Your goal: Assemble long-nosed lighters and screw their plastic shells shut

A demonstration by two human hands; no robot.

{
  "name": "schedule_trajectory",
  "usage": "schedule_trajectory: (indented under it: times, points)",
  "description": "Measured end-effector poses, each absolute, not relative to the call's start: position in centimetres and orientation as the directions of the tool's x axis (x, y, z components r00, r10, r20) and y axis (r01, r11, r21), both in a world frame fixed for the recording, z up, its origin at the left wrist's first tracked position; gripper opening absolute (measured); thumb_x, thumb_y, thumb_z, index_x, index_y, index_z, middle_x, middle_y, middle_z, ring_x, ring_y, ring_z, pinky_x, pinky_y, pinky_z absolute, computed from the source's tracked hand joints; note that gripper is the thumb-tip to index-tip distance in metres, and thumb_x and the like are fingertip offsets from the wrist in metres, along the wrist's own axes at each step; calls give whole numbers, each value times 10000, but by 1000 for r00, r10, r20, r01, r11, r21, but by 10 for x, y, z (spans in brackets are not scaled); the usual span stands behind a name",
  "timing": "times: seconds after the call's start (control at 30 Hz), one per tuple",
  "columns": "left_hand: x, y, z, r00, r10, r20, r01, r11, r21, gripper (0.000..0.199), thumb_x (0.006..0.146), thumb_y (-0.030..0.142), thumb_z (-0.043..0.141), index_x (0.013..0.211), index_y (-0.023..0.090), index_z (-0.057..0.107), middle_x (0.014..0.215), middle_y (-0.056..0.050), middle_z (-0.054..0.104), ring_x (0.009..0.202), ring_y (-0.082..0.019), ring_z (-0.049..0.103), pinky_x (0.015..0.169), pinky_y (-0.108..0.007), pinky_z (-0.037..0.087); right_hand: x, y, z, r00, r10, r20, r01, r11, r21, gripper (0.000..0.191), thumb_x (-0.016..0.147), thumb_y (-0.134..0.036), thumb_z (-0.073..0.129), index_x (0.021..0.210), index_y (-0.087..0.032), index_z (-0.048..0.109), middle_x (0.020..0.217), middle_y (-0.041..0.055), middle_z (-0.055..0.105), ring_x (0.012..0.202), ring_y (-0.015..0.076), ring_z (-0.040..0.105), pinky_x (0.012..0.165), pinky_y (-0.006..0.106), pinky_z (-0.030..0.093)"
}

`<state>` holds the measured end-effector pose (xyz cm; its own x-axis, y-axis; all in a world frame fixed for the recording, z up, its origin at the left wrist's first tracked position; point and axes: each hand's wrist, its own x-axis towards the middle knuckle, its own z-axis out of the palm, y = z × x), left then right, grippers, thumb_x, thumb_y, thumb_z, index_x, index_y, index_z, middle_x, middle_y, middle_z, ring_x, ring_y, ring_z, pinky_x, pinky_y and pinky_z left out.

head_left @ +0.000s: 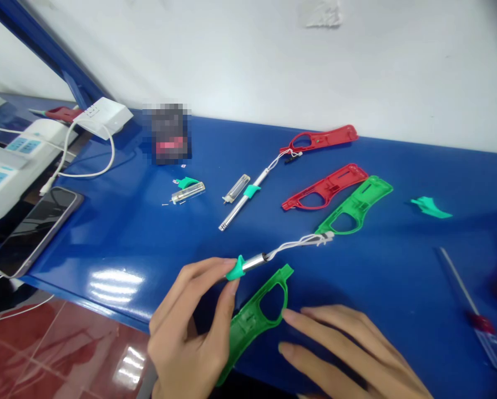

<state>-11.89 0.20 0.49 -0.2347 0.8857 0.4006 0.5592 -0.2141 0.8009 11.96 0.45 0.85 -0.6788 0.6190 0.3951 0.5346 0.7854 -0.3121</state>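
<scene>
Clock positions on my head feed are read from the left hand (194, 324), with 12 at the wall side. I see the left thumb and index finger pinching the silver tube (254, 261), at its teal clip (238, 269); the tube points toward 2 o'clock. I see the right hand (352, 349) at 3 o'clock, fingers spread and grasping nothing visible. Its index fingertip is at the ring of the near green shell (248, 324); I cannot tell whether they touch.

Risks, in my judgement:

1. Snagging. The white wires (296, 243) trail to 2 o'clock and meet the narrow end of the far green shell (356, 205). A sharp pull on the tube could catch or strain them.
2. Slipping. I rate the pinch as narrow. If the clip slides, the smooth tube could twist or drop.
3. Falling. The near shell extends to the table's front edge. A careless push from either hand could tip it off.
4. Loss. Tiny loose pieces lie beside the left clear cartridge (189, 192) at 12 o'clock. A sleeve or trailing wire could scatter them.
</scene>
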Motion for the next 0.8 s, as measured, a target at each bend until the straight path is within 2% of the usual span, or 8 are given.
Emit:
schedule_trajectory:
  times: [0.07, 0.13, 0.23, 0.3, 0.4, 0.53, 0.6, 0.8]
  points:
    - [-119, 2, 5, -229, 889, 397, 563, -211, 799, 359, 971, -23, 710, 1209, 238, 775, 1137, 4, 752, 1022, -131, 715, 922, -275, 566, 119, 12, 12, -735, 571, 366, 525, 821, -225, 330, 1140, -316, 500, 1282, -359, 795, 1398, -87, 757, 1154, 153, 754, 964, 302, 583]
    - [-120, 2, 5, -229, 888, 400, 563, -215, 798, 365, 970, -25, 709, 1214, 239, 773, 1141, 5, 751, 1028, -130, 716, 930, -273, 567, 122, 16, 11, -746, 572, 343, 539, 820, -195, 339, 1148, -336, 485, 1345, -339, 761, 1438, -87, 735, 1217, 157, 724, 1017, 323, 545]
    - [-119, 1, 5, -237, 881, 411, 545, -230, 807, 379, 965, -32, 709, 1223, 239, 769, 1138, 10, 751, 1030, -127, 716, 927, -269, 570, 132, 15, 4, -633, 692, 345, 640, 720, -268, 339, 1115, -288, 549, 1409, -239, 709, 1550, -1, 659, 1377, 204, 619, 1179, 362, 434]
    - [-119, 1, 5, -238, 879, 413, 534, -237, 811, 381, 962, -34, 711, 1224, 237, 767, 1135, 10, 753, 1032, -130, 717, 920, -270, 574, 137, 12, 1, -510, 791, 339, 722, 607, -331, 372, 1082, -256, 600, 1443, -204, 672, 1607, 52, 591, 1435, 238, 561, 1228, 389, 388]
    - [-119, 1, 4, -243, 878, 413, 526, -238, 816, 376, 965, -29, 711, 1222, 239, 768, 1135, 9, 752, 1034, -133, 715, 917, -274, 578, 131, 8, 1, -495, 801, 337, 743, 591, -314, 443, 1077, -379, 634, 1493, -227, 644, 1628, 80, 555, 1426, 270, 554, 1168, 409, 433]
    - [-119, 1, 4, -253, 877, 409, 524, -231, 820, 387, 966, -30, 707, 1229, 249, 768, 1141, 13, 749, 1027, -127, 709, 923, -271, 577, 114, 5, 2, -679, 654, 333, 634, 752, -184, 447, 1086, -572, 563, 1428, -321, 702, 1531, 60, 664, 1405, 267, 597, 1104, 435, 499]
    - [-119, 2, 4, -249, 879, 406, 526, -229, 819, 383, 969, -27, 707, 1226, 250, 769, 1141, 11, 751, 1029, -127, 712, 925, -269, 577, 112, 1, -3, -687, 653, 319, 619, 756, -213, 412, 1064, -563, 611, 1392, -339, 721, 1482, 44, 705, 1404, 262, 620, 1134, 436, 521]
    - [-119, 3, 4, -256, 873, 415, 520, -237, 821, 372, 966, -29, 713, 1215, 242, 770, 1118, 5, 757, 1013, -135, 720, 899, -277, 582, 135, -8, -23, -557, 780, 283, 712, 625, -321, 390, 1008, -518, 715, 1348, -330, 750, 1388, 58, 755, 1344, 295, 679, 1144, 466, 557]
